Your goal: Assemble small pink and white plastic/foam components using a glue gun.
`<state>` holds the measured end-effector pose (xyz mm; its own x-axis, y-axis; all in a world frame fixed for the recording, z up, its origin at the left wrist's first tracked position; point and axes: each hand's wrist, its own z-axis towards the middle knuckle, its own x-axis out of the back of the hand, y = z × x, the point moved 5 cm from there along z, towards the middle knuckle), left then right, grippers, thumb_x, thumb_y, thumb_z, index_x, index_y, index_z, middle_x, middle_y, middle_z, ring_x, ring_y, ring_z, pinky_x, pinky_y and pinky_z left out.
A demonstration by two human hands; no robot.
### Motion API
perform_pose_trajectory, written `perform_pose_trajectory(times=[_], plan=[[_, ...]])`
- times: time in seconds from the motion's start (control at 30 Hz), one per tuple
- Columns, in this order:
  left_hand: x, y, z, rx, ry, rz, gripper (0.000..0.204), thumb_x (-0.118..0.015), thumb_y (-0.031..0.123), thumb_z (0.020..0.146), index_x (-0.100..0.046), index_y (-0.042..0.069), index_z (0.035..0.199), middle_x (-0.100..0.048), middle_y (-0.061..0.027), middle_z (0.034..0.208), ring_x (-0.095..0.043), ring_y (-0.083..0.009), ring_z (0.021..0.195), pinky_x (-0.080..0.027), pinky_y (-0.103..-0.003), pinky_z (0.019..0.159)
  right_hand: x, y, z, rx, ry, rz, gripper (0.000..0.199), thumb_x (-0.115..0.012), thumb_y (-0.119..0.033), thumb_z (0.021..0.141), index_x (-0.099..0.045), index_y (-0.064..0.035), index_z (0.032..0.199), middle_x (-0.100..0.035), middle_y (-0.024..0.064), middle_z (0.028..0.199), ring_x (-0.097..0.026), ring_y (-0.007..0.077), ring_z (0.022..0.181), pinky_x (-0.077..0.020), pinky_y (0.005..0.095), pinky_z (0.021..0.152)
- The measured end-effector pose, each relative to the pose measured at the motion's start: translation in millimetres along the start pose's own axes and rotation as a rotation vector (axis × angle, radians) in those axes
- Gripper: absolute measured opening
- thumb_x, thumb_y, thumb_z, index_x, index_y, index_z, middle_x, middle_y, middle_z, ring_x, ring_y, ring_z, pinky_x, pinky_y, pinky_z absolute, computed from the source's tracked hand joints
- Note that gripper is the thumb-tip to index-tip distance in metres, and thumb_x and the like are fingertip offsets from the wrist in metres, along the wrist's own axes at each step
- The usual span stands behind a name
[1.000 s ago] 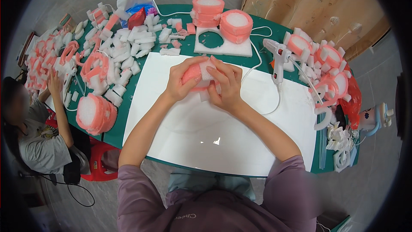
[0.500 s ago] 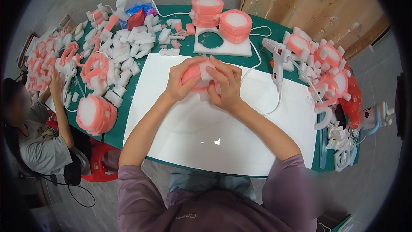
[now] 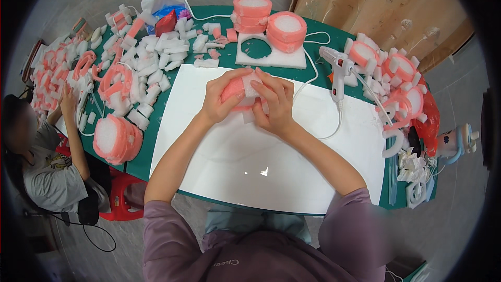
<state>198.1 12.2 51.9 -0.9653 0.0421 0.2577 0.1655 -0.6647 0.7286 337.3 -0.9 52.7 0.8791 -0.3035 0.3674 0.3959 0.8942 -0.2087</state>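
A pink and white foam piece [image 3: 233,91] is held between both my hands above the far part of a white board [image 3: 209,162]. My left hand [image 3: 216,96] curls around its left side, thumb toward me and fingers over the top. From the right, my right hand [image 3: 276,102] grips the piece, its fingers bent across a white foam block [image 3: 251,86]. Much of the piece's underside and far side is hidden by my fingers. To the right of my hands, a white hot glue gun [image 3: 338,70] stands near the board's far edge, with its cord trailing onto the board.
Round pink-and-white foam pieces [image 3: 287,31] stand at the back by a foam sheet with a round hole [image 3: 271,62]. Loose white foam blocks [image 3: 151,62] heap at left; more foam assemblies [image 3: 402,68] lie at right. A co-worker [image 3: 47,162] sits at the far left.
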Motion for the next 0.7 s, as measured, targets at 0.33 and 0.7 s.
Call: perform_pose_trajectory(times=[0.33,0.7], plan=[[-0.2,2.2,0.9,-0.009,-0.004,0.019,0.044,-0.055,0.019,0.072,-0.051,-0.002,0.11,-0.057,-0.0172,0.106,-0.058,-0.0268,0.092,-0.045,-0.032,0.08,0.6,-0.8,0.7,0.0,0.009,0.002,0.05,-0.051,0.005,0.057,-0.052,-0.0088,0.106,-0.047,0.007,0.12,-0.044,0.0234,0.098,-0.0321,0.0327,0.081],[0.0,0.9,0.3,-0.011,0.004,0.009,0.043,-0.055,0.017,0.071,-0.051,-0.002,0.11,-0.057,-0.0171,0.106,-0.059,-0.027,0.092,-0.045,-0.032,0.08,-0.3,-0.3,-0.1,0.002,0.009,0.001,0.05,-0.051,0.005,0.057,-0.052,-0.0083,0.105,-0.046,0.0072,0.121,-0.043,0.0242,0.097,-0.0331,0.0328,0.081]])
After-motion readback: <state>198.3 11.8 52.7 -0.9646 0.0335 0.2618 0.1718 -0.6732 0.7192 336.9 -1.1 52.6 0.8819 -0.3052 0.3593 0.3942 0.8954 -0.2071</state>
